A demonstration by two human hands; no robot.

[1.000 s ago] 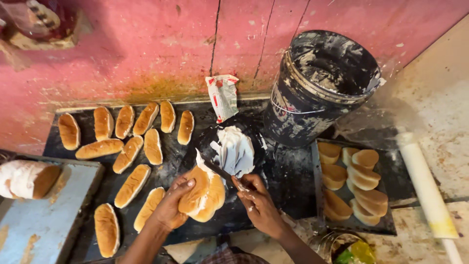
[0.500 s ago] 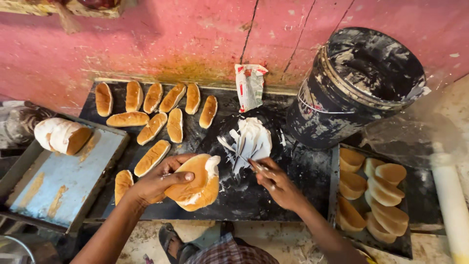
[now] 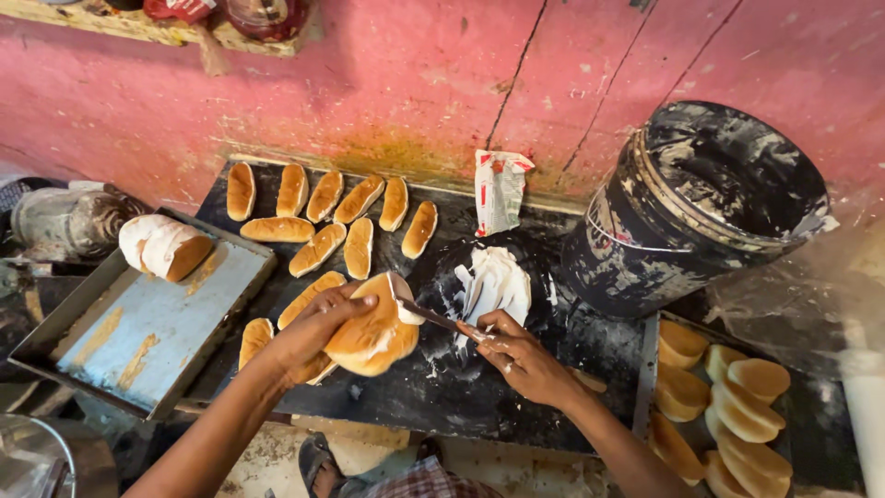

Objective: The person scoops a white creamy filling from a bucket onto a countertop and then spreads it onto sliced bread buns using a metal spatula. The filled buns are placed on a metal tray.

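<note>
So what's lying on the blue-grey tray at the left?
On the tray sit cream-coated buns at its far corner, plus yellowish smears. How many buns there are cannot be told, and what is under them is hidden.

Light is soft, even, moderately bright, seemingly from above and to the right; shadows under the buns (image 3: pixel 318 249) and the right hand (image 3: pixel 521 355) are short and faint. Mild glare on the blue tray (image 3: pixel 147 323) and the bucket (image 3: pixel 701 207) rim. Centre sharp; wide-angle bending at the edges, with corners softer and darker at lower left.
</note>
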